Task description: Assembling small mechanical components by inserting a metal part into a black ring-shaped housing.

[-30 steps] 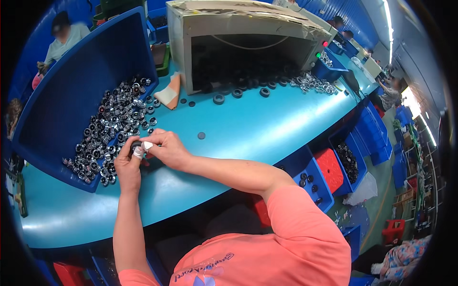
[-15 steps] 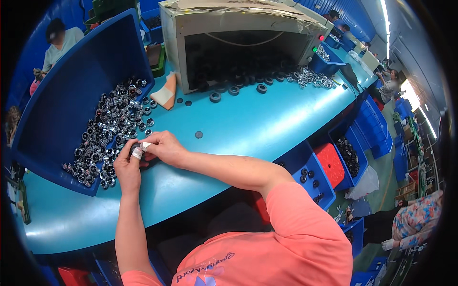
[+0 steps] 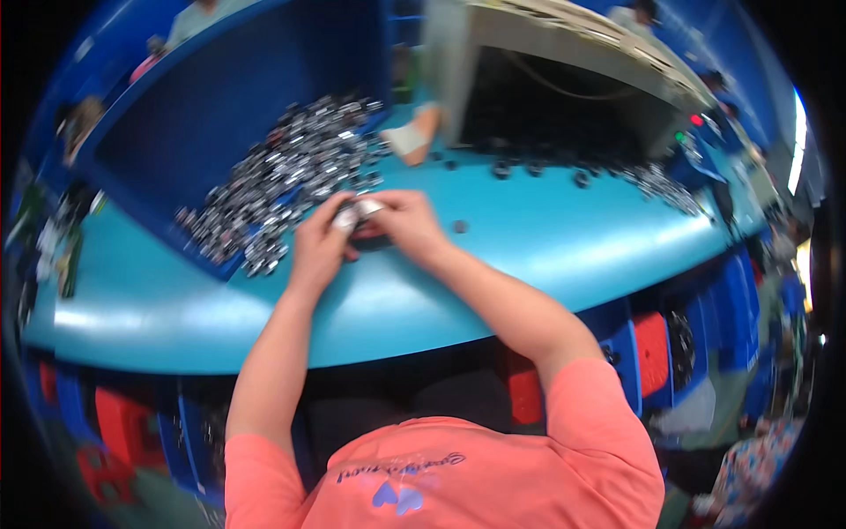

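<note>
My left hand (image 3: 318, 242) and my right hand (image 3: 408, 224) meet just above the near side of the table. Both are closed, with fingertips pressed together around a small black round part, which the fingers and blur mostly hide now. White wrapping covers a digit on each hand. To their left, a heap of shiny clear-and-black round parts (image 3: 304, 159) spills from the mouth of a large tilted blue bin (image 3: 203, 115). A small dark disc (image 3: 460, 227) lies on the turquoise table (image 3: 564, 238), right of my right hand.
A box-like machine (image 3: 449, 79) with a dark opening stands at the back, black rings (image 3: 501, 168) along its front. Beside it lies an orange-and-white cloth (image 3: 412, 139). Small clear parts (image 3: 661, 187) lie farther right. Blue crates and a red stool (image 3: 652, 353) stand below the table edge.
The view has swung, so the table and bin sit farther right and higher, and the picture is blurred. My hands stay together beside the heap, fingers still closed.
</note>
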Tool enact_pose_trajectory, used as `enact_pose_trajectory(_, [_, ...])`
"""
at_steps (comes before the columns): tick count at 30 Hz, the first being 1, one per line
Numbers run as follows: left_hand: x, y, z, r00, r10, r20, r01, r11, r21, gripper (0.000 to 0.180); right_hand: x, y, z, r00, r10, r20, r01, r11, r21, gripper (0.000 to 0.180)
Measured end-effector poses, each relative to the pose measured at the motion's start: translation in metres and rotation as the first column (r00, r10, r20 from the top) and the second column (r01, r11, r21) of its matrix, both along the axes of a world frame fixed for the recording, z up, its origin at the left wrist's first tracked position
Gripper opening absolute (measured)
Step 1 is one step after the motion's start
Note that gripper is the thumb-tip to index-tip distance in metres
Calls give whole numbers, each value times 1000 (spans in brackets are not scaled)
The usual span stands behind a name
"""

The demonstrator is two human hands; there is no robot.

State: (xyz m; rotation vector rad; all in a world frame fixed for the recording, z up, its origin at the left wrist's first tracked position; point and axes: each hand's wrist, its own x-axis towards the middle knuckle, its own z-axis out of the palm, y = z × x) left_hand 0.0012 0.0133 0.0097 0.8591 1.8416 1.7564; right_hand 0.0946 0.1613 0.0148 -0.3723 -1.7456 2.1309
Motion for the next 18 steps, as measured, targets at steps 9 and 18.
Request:
enact_pose_trajectory(9, [2,-7,1,985,149,87,-148,989,-17,25,3,-22,-3,999,-35,-8,35,923,383,29])
enact_pose_trajectory(18, [3,-6,-2,1000,-13,28,14,999,-31,52,-7,12,-9,986,149,80,-137,980,-143,34])
